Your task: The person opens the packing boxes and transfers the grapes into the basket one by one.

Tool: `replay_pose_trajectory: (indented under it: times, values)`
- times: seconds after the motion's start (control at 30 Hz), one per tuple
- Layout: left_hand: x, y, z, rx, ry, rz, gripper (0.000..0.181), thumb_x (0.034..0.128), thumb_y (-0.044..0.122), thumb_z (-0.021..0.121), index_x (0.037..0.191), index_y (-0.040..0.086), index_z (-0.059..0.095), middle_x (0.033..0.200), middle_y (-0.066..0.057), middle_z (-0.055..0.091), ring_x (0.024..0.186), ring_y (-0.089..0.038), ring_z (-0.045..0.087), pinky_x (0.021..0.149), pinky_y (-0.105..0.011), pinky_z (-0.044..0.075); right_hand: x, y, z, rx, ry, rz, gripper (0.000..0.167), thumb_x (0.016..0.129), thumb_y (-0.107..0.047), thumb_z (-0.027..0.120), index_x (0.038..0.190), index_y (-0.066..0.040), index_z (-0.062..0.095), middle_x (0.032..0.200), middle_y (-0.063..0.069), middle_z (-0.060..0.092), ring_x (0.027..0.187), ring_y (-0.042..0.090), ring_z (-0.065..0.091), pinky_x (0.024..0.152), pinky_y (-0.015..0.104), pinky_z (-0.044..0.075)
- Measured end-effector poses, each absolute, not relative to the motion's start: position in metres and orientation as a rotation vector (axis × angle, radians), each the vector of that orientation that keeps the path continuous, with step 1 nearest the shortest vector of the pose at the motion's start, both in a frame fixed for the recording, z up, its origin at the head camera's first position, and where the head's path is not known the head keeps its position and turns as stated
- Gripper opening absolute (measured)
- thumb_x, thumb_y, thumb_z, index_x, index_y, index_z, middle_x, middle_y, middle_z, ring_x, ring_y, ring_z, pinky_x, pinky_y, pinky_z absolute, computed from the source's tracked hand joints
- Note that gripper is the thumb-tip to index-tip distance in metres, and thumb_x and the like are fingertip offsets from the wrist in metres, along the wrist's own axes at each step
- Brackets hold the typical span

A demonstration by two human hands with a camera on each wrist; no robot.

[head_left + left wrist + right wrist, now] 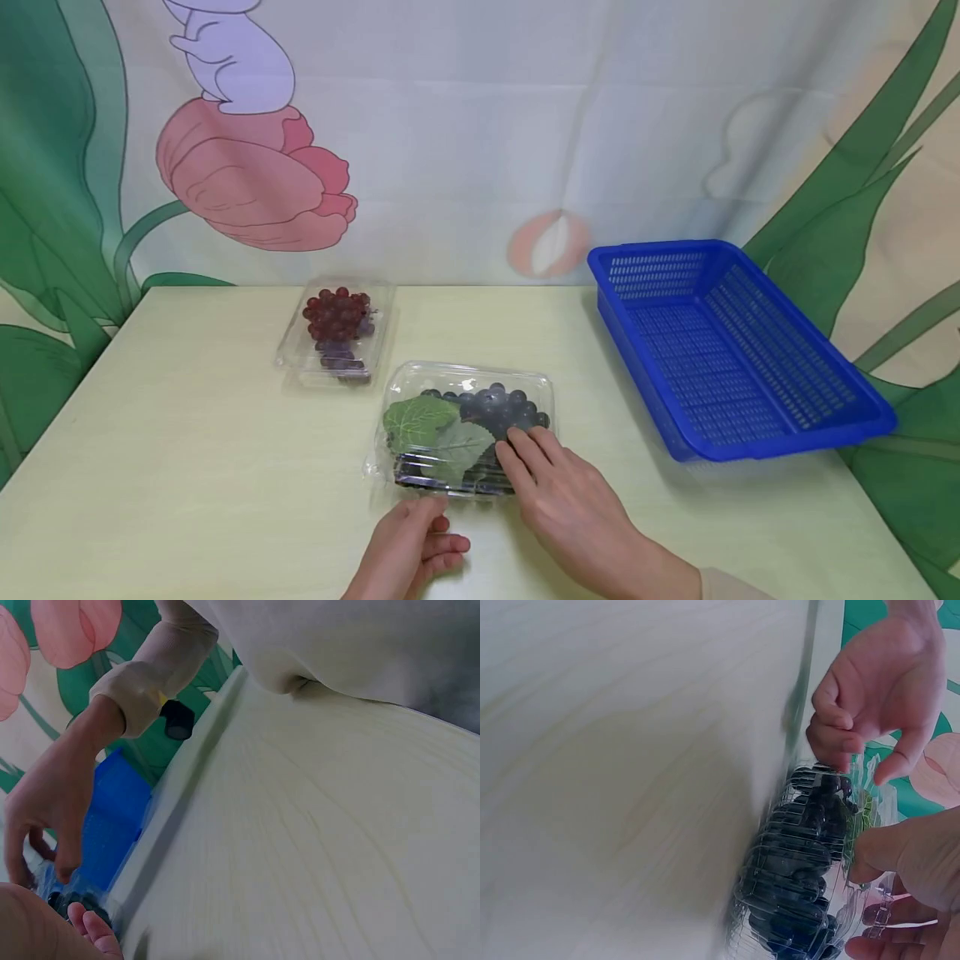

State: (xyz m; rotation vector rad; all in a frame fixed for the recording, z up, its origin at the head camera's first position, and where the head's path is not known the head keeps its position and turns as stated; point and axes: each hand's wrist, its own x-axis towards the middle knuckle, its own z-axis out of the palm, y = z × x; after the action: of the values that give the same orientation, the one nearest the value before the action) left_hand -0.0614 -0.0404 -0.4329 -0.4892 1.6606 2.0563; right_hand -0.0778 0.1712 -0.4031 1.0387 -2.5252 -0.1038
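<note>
Bench (187, 467), off back edge: R hand (573, 504) gripped clear box (465, 379) w/ dk grapes (498, 408); L hand (405, 537) curled loosely alongside, contact unclear.

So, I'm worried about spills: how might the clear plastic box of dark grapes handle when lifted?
The clear, rectangular plastic box would probably flex if squeezed, as its see-through walls look thin. Its broad, low shape suggests it is unlikely to tip. The round dark grapes could shift inside, since bare space shows beside them.
</note>
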Motion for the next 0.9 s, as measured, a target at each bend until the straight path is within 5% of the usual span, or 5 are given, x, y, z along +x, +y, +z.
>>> replay_pose_trajectory:
  times: [0.9]
  values:
    - [-0.057, 0.011, -0.444, -0.282, 1.501, 2.059, 0.038, 0.1115, 0.034, 0.043, 0.108, -0.003, 0.052, 0.088, -0.005, 0.062, 0.075, -0.014, 0.069, 0.074, -0.031, 0.061, -0.077, 0.174, -0.403, 1.042, -2.498, 0.007, 0.046, 0.087, 0.004, 0.071, 0.132, 0.001, 0.061, 0.131, 0.019, 0.064, 0.117, 0.033, 0.058, 0.097, 0.037, 0.055]
